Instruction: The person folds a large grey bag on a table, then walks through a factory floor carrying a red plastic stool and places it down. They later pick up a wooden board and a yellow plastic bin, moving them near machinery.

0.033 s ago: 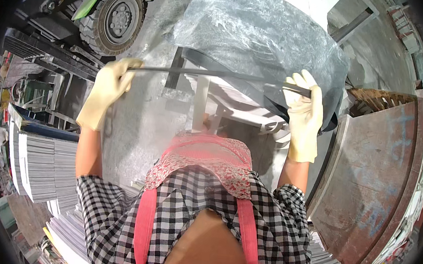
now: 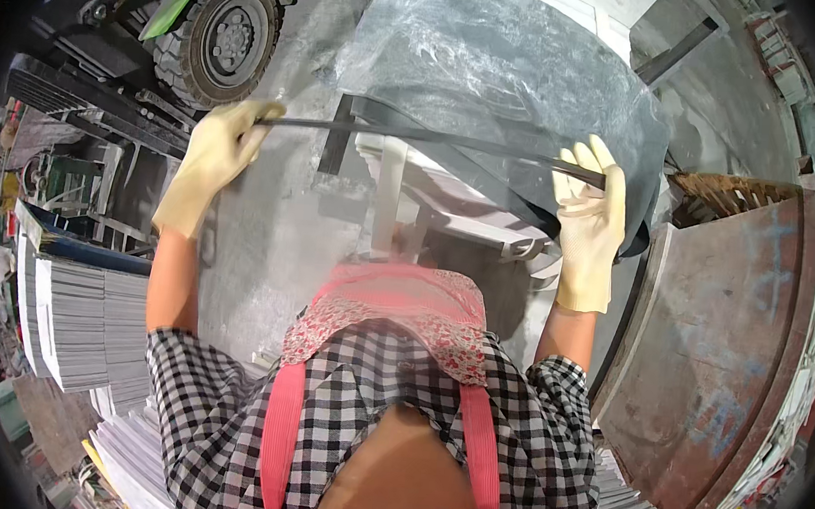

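We hold a black strap (image 2: 426, 136) near a grey sheet (image 2: 500, 56), our left hand (image 2: 221, 147) closed around one end, our right hand (image 2: 591, 204) half curled around the other.

Gloved left fingers (image 2: 268, 109) and right fingers (image 2: 585, 158) hold a black strip (image 2: 388, 131) (nearly straight) between them.

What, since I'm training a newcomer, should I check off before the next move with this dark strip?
1. Left hand gripping the dark strip: ok.
2. Right hand holding it near its visible end: ok.
3. Pale gloves on both hands: ok.
4. Span between the hands nearly straight: ok.
5. Span clear of the grey sheet: cannot tell from one view.
6. Vehicle wheel secured against rolling: cannot tell.
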`<state>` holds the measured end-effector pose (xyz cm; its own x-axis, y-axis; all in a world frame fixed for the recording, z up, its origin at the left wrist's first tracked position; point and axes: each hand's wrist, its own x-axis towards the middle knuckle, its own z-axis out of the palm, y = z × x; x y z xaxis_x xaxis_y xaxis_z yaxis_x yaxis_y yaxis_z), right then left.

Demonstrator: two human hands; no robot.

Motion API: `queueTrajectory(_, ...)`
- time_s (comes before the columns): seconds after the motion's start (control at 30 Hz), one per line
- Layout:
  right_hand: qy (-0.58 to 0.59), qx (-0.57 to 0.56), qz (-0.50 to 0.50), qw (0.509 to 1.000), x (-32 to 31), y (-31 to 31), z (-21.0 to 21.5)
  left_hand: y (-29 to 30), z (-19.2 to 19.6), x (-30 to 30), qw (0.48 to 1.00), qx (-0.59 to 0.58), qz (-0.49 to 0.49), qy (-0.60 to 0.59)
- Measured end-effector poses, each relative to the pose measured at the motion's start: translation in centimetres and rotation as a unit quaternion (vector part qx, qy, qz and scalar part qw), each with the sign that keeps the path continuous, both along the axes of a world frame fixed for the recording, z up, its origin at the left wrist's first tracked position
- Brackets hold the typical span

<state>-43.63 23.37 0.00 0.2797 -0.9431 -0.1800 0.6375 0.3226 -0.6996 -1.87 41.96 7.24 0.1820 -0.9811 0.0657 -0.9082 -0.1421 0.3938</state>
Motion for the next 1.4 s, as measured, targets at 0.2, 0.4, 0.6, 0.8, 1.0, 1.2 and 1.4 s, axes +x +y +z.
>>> queueTrajectory(0.2, 0.029, -0.014, -0.005, 0.999, -2.4, 1.6, -1.0, -8.2, -5.9, 2.7, 0.987, -0.066, -0.097, -0.108)
queueTrajectory(0.4, 0.083, 0.178, 0.028, 0.98, -1.2, 7.1, -5.2, -10.0, -13.8, 2.8, 0.98, 0.12, -0.12, -0.103)
queueTrajectory(0.6, 0.051, 0.256, 0.047, 0.964, 0.1, 5.9, -7.8, -12.0, -18.4, 4.2, 0.954, 0.256, -0.1, -0.117)
queueTrajectory(0.8, 0.077, 0.231, 0.027, 0.97, -0.6, 4.6, -7.3, -10.7, -17.3, 3.4, 0.963, 0.258, 0.02, -0.076)
queueTrajectory(1.0, 0.072, 0.224, 0.13, 0.963, -0.3, 4.7, -7.2, -13.7, -12.3, 2.4, 0.985, -0.001, 0.083, 0.152)
queueTrajectory(1.2, 0.06, 0.241, 0.148, 0.957, -1.2, 3.7, -7.6, -22.4, -8.4, -3.1, 0.928, -0.171, 0.025, 0.331)
queueTrajectory(1.4, 0.142, 0.134, 0.088, 0.977, -1.4, 4.4, -8.3, -23.5, -4.8, -6.2, 0.899, -0.195, 0.003, 0.392)
